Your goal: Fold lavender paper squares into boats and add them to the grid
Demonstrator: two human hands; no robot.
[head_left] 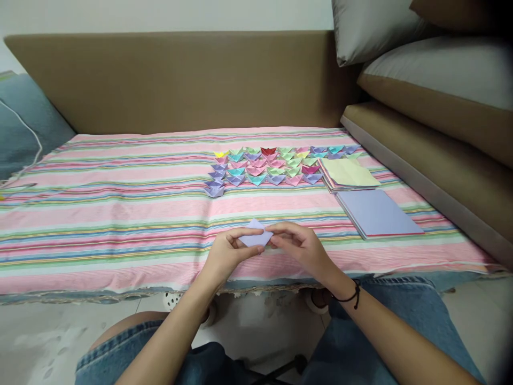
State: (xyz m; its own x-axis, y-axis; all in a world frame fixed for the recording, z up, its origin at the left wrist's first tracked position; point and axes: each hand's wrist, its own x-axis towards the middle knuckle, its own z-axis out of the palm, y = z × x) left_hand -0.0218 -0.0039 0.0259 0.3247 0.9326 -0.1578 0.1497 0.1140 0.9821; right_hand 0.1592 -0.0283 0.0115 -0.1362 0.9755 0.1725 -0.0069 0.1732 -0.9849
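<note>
A small folded piece of lilac paper (255,238), diamond-shaped, is held just above the striped cloth near its front edge. My left hand (230,248) pinches it from the left, with thumb and forefinger lying across its face. From the other side, my right hand (298,243) grips its right corner between thumb and fingertips. Beyond my hands, several folded paper boats (256,171) in many colours stand in rows on the cloth.
A pink striped cloth (100,214) covers the surface. To the right lie a stack of lilac paper sheets (379,213) and a pile of pale yellow sheets (352,174). Cushions (433,85) are stacked at the right, and a brown backrest (192,80) stands behind.
</note>
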